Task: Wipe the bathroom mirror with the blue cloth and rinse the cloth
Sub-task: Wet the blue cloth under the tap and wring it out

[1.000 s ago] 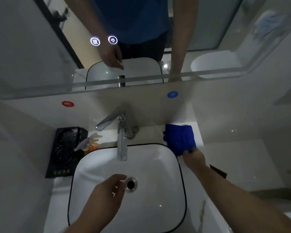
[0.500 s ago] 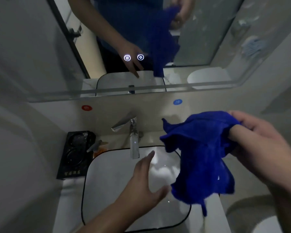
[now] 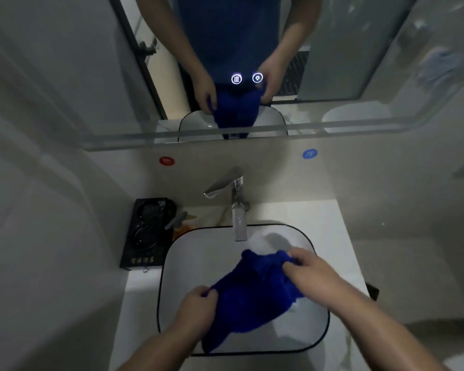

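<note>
Blue cloth (image 3: 252, 293) — bunched, hanging above the sink — below the wall mirror (image 3: 332, 62).

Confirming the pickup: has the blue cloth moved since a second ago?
Yes. The blue cloth left the counter right of the faucet and is now over the sink, gripped by the left hand and right hand.

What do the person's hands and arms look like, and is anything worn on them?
The left hand and right hand are bare: no gloves, rings or watch visible. No sleeves cover the arms as far as they show. The mirror reflects a dark blue top.
</note>
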{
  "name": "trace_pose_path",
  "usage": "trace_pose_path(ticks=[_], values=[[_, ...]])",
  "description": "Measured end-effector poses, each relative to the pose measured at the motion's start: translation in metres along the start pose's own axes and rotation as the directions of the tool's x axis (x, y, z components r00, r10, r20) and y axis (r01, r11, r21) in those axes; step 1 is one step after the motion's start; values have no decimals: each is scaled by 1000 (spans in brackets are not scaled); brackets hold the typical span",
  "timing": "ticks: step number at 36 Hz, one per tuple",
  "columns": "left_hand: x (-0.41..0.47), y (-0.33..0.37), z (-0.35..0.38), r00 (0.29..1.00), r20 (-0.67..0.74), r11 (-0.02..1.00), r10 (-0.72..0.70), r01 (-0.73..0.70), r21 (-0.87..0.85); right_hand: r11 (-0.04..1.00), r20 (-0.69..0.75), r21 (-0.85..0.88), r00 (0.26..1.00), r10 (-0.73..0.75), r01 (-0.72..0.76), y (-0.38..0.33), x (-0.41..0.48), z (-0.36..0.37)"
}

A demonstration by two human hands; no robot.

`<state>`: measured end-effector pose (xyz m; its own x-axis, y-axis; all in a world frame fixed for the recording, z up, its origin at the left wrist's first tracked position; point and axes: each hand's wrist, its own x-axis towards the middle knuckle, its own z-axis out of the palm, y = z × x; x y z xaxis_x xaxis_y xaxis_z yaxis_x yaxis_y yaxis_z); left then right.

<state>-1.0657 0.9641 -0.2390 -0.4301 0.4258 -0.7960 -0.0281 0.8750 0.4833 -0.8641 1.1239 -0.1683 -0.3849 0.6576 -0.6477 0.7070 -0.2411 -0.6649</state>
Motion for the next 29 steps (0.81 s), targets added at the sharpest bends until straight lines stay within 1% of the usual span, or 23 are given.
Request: trace_pose_path(ticks=[2, 4, 6, 8, 9, 10, 11, 12, 14, 16, 18, 19, 21, 23, 25, 27, 29], values=[[5, 3, -4, 997, -54, 998, 51, -53, -25, 999, -23, -9, 998, 51, -51, 12, 22, 17], [9, 7, -6, 981, -119, 987, 155, -159, -27, 995, -34, 5, 995, 97, -97, 16, 39, 27], [8, 12, -8, 939, -159, 951, 307, -297, 79, 992, -15, 6, 991, 129, -129, 18, 48, 35], [7, 13, -9, 876, -180, 876, 448, -390, 284, 991, -18, -32, 991, 131, -131, 23, 52, 40], [8, 15, -11, 847, -187, 840, 497, -416, 349, 992, -61, -57, 993, 106, -109, 28, 53, 41], [9, 17, -12, 822, -196, 816, 534, -442, 372, 994, -115, -80, 991, 63, -73, 33, 53, 42], [10, 23, -14, 818, -197, 818, 541, -456, 351, 995, -168, -93, 986, 19, -35, 36, 53, 40], [10, 31, -16, 824, -200, 835, 530, -467, 290, 994, -217, -113, 976, -19, -5, 40, 55, 39], [13, 53, -23, 858, -209, 880, 469, -434, 193, 988, -289, -153, 956, -45, 1, 48, 61, 32], [17, 81, -31, 876, -231, 905, 424, -401, 143, 979, -303, -194, 953, 9, -71, 54, 71, 25], [24, 110, -35, 903, -245, 930, 352, -368, -21, 942, -285, -290, 955, 86, -171, 55, 78, 18], [25, 125, -36, 925, -238, 939, 295, -327, -104, 920, -281, -332, 953, 115, -209, 56, 80, 15], [29, 152, -39, 958, -212, 942, 195, -243, -230, 901, -266, -369, 955, 134, -229, 60, 88, 13], [28, 169, -42, 980, -161, 914, 116, -169, -369, 898, -242, -371, 958, 151, -235, 70, 93, 11], [28, 174, -44, 988, -120, 852, 101, -148, -502, 896, -221, -359, 956, 192, -263, 83, 95, 9], [30, 172, -47, 986, -111, 802, 122, -164, -575, 894, -225, -370, 958, 176, -251, 95, 97, 9], [35, 172, -50, 979, -144, 787, 146, -203, -582, 891, -226, -404, 966, 122, -207, 101, 95, 12]])
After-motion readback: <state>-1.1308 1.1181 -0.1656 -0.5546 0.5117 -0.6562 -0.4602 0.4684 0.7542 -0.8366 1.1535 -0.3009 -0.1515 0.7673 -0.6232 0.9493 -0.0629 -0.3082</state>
